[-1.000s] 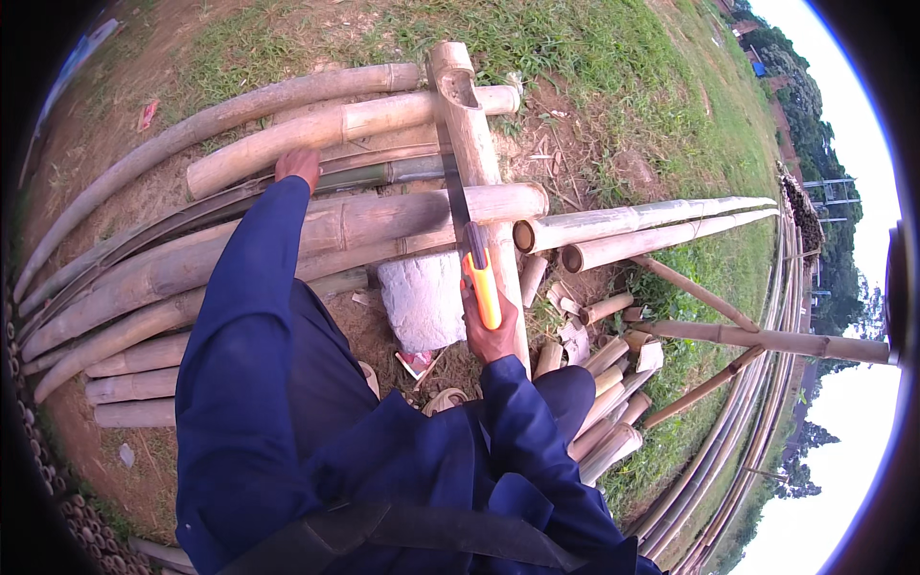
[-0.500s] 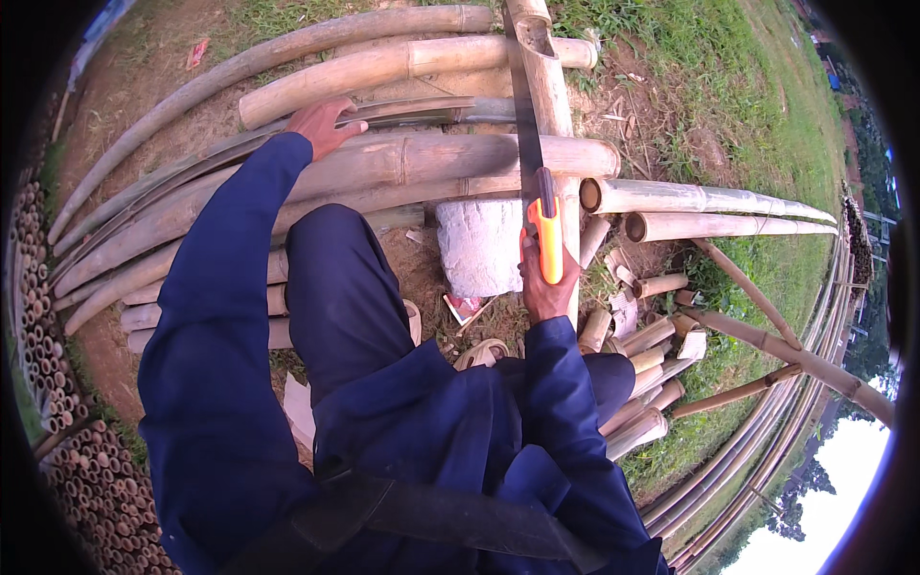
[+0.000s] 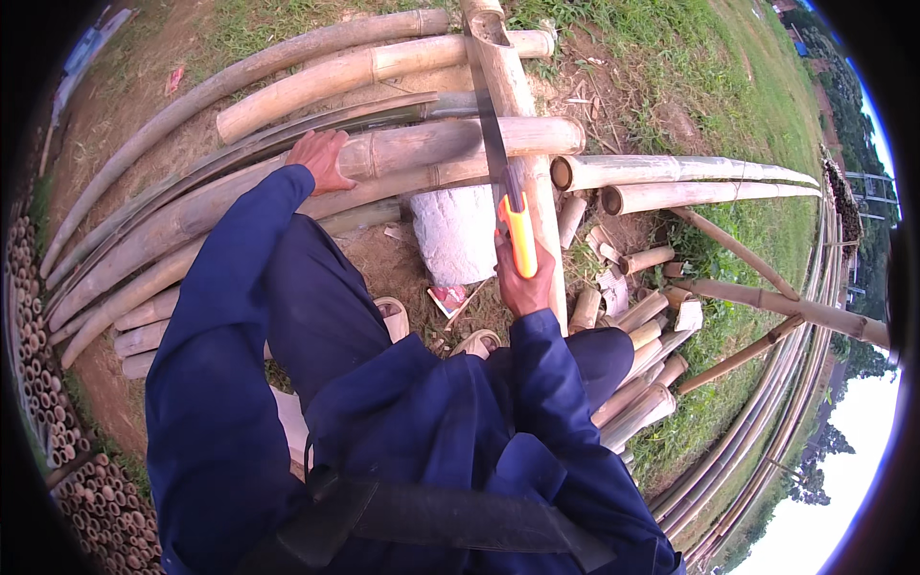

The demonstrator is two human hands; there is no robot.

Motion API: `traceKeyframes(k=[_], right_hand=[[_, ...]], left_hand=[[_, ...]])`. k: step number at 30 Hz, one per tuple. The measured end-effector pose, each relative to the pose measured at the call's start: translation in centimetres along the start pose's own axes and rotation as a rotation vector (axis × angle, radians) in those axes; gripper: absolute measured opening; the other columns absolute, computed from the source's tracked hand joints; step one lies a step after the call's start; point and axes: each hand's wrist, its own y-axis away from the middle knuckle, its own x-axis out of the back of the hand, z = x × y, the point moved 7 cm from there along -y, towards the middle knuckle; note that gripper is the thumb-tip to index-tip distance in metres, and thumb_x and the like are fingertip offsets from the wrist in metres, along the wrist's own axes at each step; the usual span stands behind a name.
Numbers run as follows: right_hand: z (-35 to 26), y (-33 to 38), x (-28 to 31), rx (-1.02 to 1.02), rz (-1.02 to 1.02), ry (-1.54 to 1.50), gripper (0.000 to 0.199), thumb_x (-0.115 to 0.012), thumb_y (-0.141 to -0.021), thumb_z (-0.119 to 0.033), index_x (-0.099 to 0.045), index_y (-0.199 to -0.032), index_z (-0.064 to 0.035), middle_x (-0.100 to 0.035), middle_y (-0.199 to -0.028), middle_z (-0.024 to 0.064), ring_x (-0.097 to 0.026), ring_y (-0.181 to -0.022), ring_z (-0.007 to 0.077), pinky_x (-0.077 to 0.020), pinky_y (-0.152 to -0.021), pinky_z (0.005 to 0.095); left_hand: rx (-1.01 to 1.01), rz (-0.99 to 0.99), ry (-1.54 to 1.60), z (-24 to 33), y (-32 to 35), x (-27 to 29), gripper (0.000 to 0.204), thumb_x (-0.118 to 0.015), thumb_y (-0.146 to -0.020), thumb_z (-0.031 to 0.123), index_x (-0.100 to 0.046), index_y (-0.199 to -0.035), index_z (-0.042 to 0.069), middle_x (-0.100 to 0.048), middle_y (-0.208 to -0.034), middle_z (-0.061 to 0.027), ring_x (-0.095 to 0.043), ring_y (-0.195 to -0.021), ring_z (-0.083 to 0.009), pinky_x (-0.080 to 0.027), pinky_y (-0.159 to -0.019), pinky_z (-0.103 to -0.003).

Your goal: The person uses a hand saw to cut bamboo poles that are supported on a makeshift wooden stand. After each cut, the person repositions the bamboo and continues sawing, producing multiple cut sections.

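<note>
My left hand (image 3: 321, 160) lies over a thick bamboo pole (image 3: 412, 147), fingers toward its far side and thumb on the near side. A handsaw (image 3: 518, 238) with an orange and dark handle is gripped in my right hand (image 3: 530, 286). Its long dark blade points away from me and crosses over the pole near the right end; whether the teeth touch the bamboo I cannot tell. Under that end runs an upright-looking bamboo length (image 3: 515, 91) with a notch cut in its top. Split bamboo strips (image 3: 383, 112) lie just beyond the pole.
A whitish block (image 3: 454, 235) stands below the poles, before my sandalled feet. Short bamboo offcuts (image 3: 640, 311) are piled at the right. Two long poles (image 3: 690, 171) stretch rightward, near a bamboo frame (image 3: 767, 297). More poles (image 3: 335, 74) lie at the far side; stacked bamboo (image 3: 105, 498) fills the left edge.
My left hand has shifted from the split strips nearer to me, onto the thick pole. The right hand still holds the saw across the pole. The whole view has shifted slightly.
</note>
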Motion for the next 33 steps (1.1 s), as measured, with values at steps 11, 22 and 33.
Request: traceKeyframes(k=[11,22,33], right_hand=[[-1.4,0.2,-0.7,0.040,0.046,0.049,0.016,-0.070,-0.093,-0.010,-0.064,-0.089,0.0048,-0.058,-0.065,0.0071,-0.049,-0.061,0.0107,-0.0458,-0.059,0.0323],[0.4,5.5,2.5,-0.055,0.007,0.036,0.017,-0.070,-0.092,-0.006,-0.069,-0.105,0.0053,-0.069,-0.080,0.0108,-0.064,-0.074,0.0113,-0.0511,-0.069,0.0301],[1.4,9.3,4.5,-0.100,-0.023,-0.124,0.033,-0.065,-0.094,0.004,-0.065,-0.126,0.0088,-0.070,-0.123,0.0197,-0.064,-0.118,0.0206,-0.0515,-0.099,0.0325]], left_hand=[[-0.013,-0.003,-0.011,0.6,-0.4,0.4,0.085,-0.083,-0.069,0.056,-0.053,-0.126,-0.001,-0.062,-0.125,-0.0227,-0.059,-0.119,-0.0376,-0.042,-0.109,-0.046],[0.000,-0.004,-0.044,0.6,-1.0,0.1,0.083,-0.081,-0.071,0.056,-0.054,-0.123,-0.003,-0.064,-0.122,-0.0227,-0.061,-0.116,-0.0374,-0.045,-0.104,-0.044],[-0.004,0.055,-0.086,-1.2,-0.8,-1.5,0.089,-0.085,-0.064,0.054,-0.056,-0.127,-0.002,-0.065,-0.123,-0.0254,-0.060,-0.118,-0.0403,-0.046,-0.104,-0.046]])
